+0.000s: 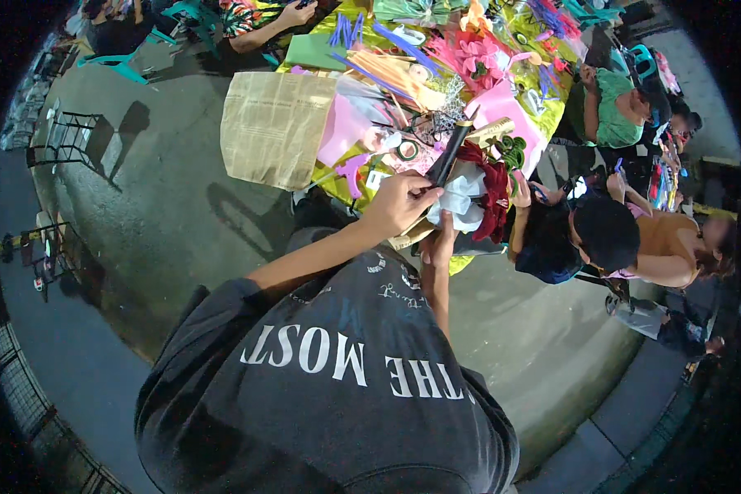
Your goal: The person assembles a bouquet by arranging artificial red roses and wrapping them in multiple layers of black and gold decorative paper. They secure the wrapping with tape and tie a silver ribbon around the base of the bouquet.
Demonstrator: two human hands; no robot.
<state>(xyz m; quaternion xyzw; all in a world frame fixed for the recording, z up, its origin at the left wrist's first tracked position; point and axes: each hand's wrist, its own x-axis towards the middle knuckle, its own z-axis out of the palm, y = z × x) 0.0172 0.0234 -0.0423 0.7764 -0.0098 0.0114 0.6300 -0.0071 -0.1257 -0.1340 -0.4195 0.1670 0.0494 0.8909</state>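
Note:
My left hand (399, 204) is closed around a black rod-shaped tool (448, 156) with a gold-coloured band near its upper end. The tool slants up and away over the bouquet; its exact kind I cannot make out. Below it, my right hand (441, 237) grips the bouquet from underneath, with most of the fingers hidden. Pale bluish-white wrapping (459, 198) gathers in folds at the bouquet's near left side. Dark red fuzzy material (495, 202) borders it on the right. Green coiled pieces (511, 152) lie just beyond. A purple glue gun (352, 174) rests left of my left hand.
A yellow-covered table (556, 119) holds brown printed paper (276, 123), a pink sheet (342, 128), a green tape roll (407, 150), orange sticks (399, 76) and pink flowers (479, 62). People sit around it, one in a black cap (605, 235) close on my right. A metal frame (66, 140) stands left.

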